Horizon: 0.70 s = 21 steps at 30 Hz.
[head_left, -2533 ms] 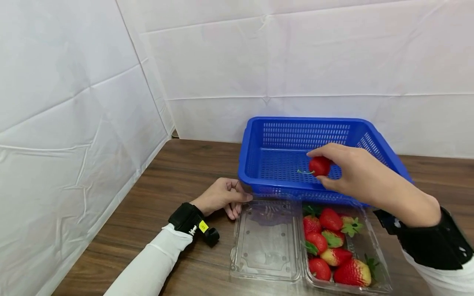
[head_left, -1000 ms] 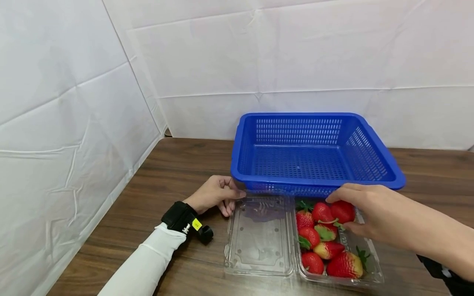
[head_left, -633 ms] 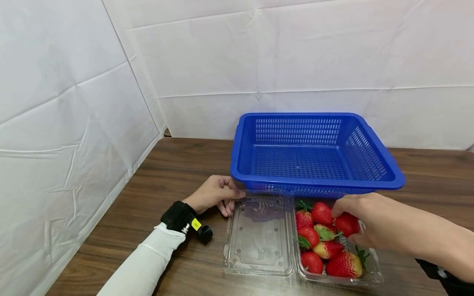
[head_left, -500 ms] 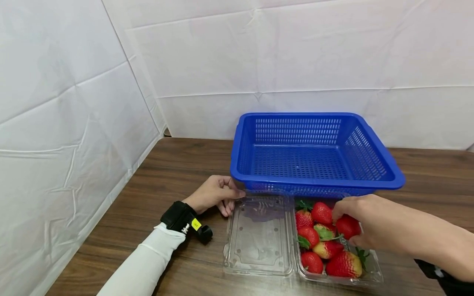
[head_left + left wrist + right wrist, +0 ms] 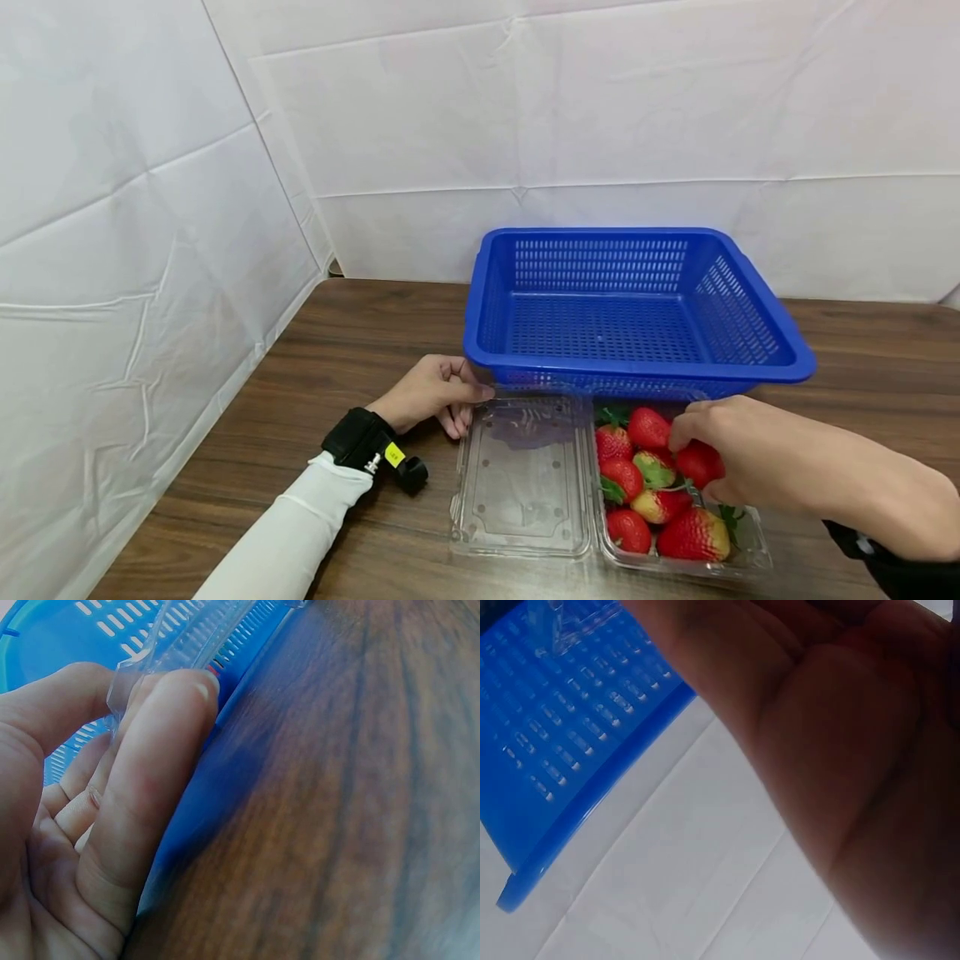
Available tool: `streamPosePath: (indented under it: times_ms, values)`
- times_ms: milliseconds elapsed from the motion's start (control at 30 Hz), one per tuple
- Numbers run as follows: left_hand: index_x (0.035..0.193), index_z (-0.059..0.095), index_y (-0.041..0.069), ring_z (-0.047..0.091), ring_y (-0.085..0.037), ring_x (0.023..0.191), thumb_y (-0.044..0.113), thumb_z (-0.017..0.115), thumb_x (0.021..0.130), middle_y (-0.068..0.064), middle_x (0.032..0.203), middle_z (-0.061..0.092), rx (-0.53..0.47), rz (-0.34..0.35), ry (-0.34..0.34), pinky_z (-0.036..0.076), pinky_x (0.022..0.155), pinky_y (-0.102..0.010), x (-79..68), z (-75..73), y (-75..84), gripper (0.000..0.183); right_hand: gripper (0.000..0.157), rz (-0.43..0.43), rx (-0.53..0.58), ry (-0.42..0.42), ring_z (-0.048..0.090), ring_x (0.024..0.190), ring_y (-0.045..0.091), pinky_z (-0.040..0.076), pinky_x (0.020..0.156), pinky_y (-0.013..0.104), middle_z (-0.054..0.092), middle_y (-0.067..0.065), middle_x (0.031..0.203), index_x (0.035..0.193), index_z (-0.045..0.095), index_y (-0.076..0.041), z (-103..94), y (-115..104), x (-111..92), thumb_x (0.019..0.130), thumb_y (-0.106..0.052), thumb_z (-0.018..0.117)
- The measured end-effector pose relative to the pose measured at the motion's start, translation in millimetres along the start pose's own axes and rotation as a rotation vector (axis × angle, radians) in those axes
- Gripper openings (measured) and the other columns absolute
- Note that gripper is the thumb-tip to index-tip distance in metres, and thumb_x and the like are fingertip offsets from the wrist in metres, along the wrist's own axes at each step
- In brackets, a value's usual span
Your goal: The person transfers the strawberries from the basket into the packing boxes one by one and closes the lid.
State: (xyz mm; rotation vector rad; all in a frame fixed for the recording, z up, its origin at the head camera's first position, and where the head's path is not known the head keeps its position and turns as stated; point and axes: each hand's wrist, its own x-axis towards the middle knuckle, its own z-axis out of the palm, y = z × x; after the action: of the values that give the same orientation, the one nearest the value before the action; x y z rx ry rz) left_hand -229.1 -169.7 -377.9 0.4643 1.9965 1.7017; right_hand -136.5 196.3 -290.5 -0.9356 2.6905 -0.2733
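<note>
My right hand pinches a smooth, round red fruit between thumb and fingers. It sits low over the right side of a clear plastic clamshell's base, where several strawberries lie. The clamshell's lid is folded out flat to the left on the table. At the lid's far left corner, my left hand pinches the edge; in the left wrist view the clear plastic edge is between thumb and finger. In the right wrist view the palm shows, but the fingertips and fruit are out of sight.
A blue perforated basket stands right behind the clamshell. White cloth walls rise at the back and left. The brown wooden table extends on both sides.
My right hand has carried the round red fruit from over the basket down into the clamshell's right side, still gripping it lately. My left hand keeps its hold on the lid.
</note>
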Motion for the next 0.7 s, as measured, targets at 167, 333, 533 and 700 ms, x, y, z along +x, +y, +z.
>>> streamPosePath:
  times_ms: [167, 333, 533, 700]
  values:
    - [0.077, 0.055, -0.001, 0.061, -0.022, 0.046, 0.019, 0.075, 0.083, -0.011, 0.057, 0.063, 0.018, 0.002, 0.007, 0.054, 0.041, -0.027, 0.2, -0.3, 0.0, 0.029, 0.041, -0.003, -0.004, 0.008, 0.055, 0.077, 0.012, 0.054, 0.062, 0.034, 0.064, -0.002, 0.095, 0.099, 0.068, -0.012, 1.1, 0.4, 0.9, 0.063, -0.010, 0.087]
    - [0.077, 0.055, -0.001, 0.061, -0.022, 0.046, 0.018, 0.074, 0.083, -0.011, 0.057, 0.063, 0.010, 0.000, 0.004, 0.054, 0.041, -0.027, 0.5, -0.1, -0.6, 0.028, 0.036, -0.037, -0.038, 0.040, 0.055, 0.073, 0.010, 0.055, 0.062, 0.034, 0.062, -0.005, 0.088, 0.093, 0.068, -0.014, 3.8, 1.8, 1.3, 0.062, -0.008, 0.087]
    - [0.078, 0.055, -0.002, 0.061, -0.022, 0.046, 0.018, 0.074, 0.084, -0.011, 0.057, 0.063, 0.013, -0.004, 0.004, 0.054, 0.041, -0.028, 0.0, 0.0, 0.2, 0.028, 0.036, -0.019, -0.036, 0.025, 0.056, 0.075, 0.011, 0.055, 0.064, 0.036, 0.063, -0.005, 0.088, 0.093, 0.069, -0.014, 3.8, 1.1, 1.4, 0.063, -0.010, 0.087]
    - [0.078, 0.055, -0.002, 0.061, -0.022, 0.046, 0.018, 0.074, 0.084, -0.011, 0.057, 0.063, 0.014, -0.007, 0.005, 0.054, 0.041, -0.027, 0.2, 0.2, 0.6, 0.028, 0.036, 0.007, -0.038, 0.005, 0.057, 0.076, 0.012, 0.055, 0.065, 0.037, 0.064, -0.004, 0.090, 0.094, 0.069, -0.014, 3.0, -0.8, 1.7, 0.064, -0.012, 0.088]
